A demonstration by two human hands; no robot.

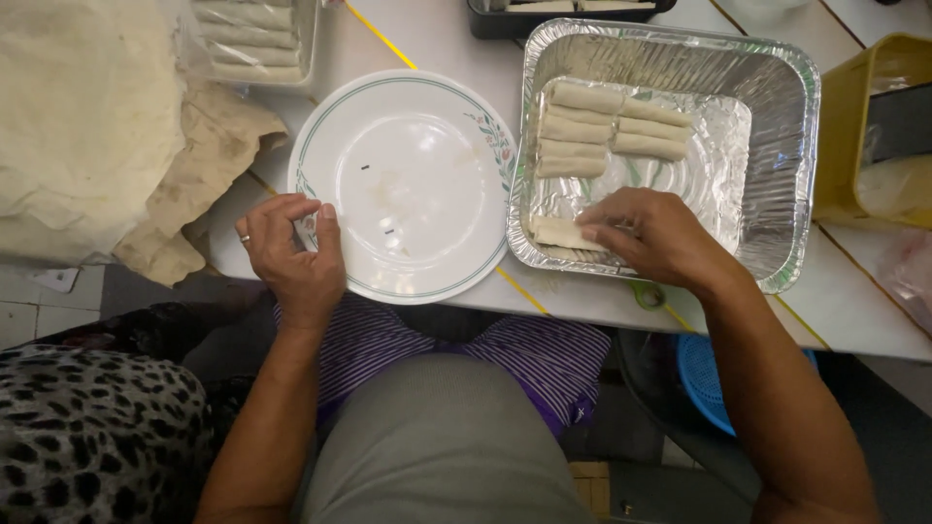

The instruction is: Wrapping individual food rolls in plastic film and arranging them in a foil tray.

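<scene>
My right hand [652, 236] reaches into a foil tray [777, 87] and its fingers rest on a pale rolled pastry [555, 232] lying at the tray's near left corner. Several more rolls [602, 128] lie in rows at the tray's back. My left hand [291, 247], with a ring on one finger, sits at the left rim of an empty white plate [408, 184] with a green line and flower pattern; its fingers are curled and apart, and they hold nothing.
A stack of thin pale wrappers [78, 116] under a cloth lies at the left. A clear container of rolls [254, 39] stands at the back left, a yellow tub [879, 116] at the right. A blue basket [704, 374] sits under the table.
</scene>
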